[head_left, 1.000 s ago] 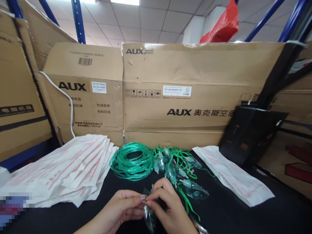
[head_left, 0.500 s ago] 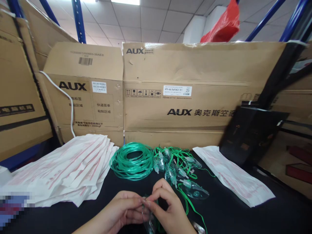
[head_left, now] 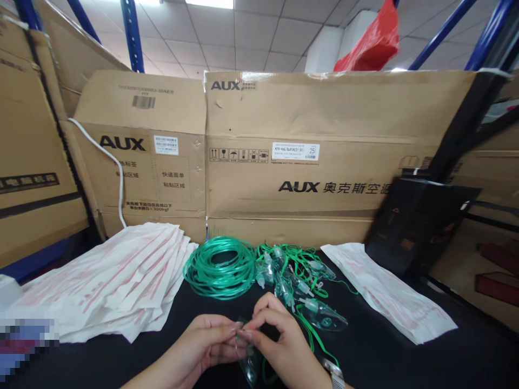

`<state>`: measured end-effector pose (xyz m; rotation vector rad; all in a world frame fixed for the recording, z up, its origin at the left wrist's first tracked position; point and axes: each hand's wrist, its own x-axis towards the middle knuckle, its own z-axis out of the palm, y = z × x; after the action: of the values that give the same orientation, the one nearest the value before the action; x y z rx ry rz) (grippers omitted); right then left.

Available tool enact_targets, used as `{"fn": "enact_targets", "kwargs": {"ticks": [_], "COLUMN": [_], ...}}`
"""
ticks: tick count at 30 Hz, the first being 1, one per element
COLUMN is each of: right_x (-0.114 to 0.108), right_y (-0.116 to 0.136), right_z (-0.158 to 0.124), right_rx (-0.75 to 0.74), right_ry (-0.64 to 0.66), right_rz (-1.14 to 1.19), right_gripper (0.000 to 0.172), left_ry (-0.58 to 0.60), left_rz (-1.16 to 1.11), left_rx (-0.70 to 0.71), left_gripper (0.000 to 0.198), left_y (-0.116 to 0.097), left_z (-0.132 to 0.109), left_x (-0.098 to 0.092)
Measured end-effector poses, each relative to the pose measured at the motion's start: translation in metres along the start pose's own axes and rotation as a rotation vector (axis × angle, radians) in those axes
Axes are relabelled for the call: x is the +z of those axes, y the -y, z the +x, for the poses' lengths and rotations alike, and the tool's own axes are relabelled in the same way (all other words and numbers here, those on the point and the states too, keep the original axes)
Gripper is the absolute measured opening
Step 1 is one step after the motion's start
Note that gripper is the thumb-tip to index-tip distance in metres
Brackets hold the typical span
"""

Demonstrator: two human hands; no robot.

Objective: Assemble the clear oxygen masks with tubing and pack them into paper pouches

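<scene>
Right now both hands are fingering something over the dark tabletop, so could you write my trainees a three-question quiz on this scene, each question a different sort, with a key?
1. Multiple choice: what do the left hand and right hand hold between them?
A) a black box
B) a clear plastic mask
C) a red bag

2. True or false: the coil of green tubing lies between the stack of white packets and the cluster of masks with green straps.

3. Fill in the blank: the metal band is worn on the ____ wrist.

Key: 1. B; 2. true; 3. right.
</scene>
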<state>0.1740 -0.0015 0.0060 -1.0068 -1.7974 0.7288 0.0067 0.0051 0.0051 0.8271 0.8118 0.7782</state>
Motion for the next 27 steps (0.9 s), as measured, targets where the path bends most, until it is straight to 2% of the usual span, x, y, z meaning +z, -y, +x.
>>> {"fn": "enact_targets", "kwargs": {"ticks": [9, 27], "right_x": [-0.0018, 0.0022], "right_y": [0.0000, 0.0039], "right_z": [0.0000, -0.0022], "right_rx": [-0.020, -0.006], "right_ry": [0.025, -0.036], "right_rz": [0.019, 0.016], "right_gripper": [0.007, 0.009], "left_ry": [0.000, 0.016], "left_rz": [0.001, 0.002], "left_rx": [-0.013, -0.010], "left_gripper": [0.015, 0.015], "left_y": [0.0002, 0.0007], "left_z": [0.0003, -0.0005], "left_x": [-0.0001, 0.0004]}}
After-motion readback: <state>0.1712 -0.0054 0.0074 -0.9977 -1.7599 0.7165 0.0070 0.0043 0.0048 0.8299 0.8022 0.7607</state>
